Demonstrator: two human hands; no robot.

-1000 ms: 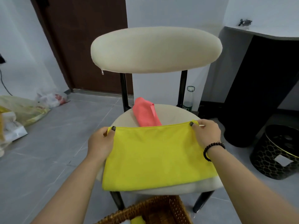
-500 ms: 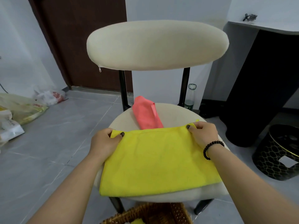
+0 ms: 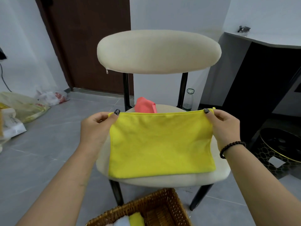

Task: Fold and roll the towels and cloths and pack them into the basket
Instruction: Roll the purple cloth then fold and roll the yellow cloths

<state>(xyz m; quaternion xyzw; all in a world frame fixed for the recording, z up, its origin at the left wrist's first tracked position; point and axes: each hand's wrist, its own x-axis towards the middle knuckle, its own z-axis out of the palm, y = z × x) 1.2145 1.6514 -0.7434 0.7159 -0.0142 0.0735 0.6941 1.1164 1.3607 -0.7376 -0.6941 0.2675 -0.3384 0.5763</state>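
A yellow cloth, folded to a rectangle, hangs stretched over the seat of a cream chair. My left hand pinches its top left corner and my right hand pinches its top right corner. The cloth's lower edge lies on the seat. Behind the cloth, a coral pink cloth lies on the back of the seat, partly hidden. At the bottom of the view, a brown wicker basket stands on the floor; it holds a yellow roll and a white one.
The chair's padded backrest rises behind the seat. A plastic bottle stands on the floor behind the chair. A black and gold stool stands at the right under a dark counter. Plastic bags lie on the floor at left.
Both hands have lifted the cloth's top edge off the seat and pulled it taut. Half a second ago that edge lay lower, against the seat.
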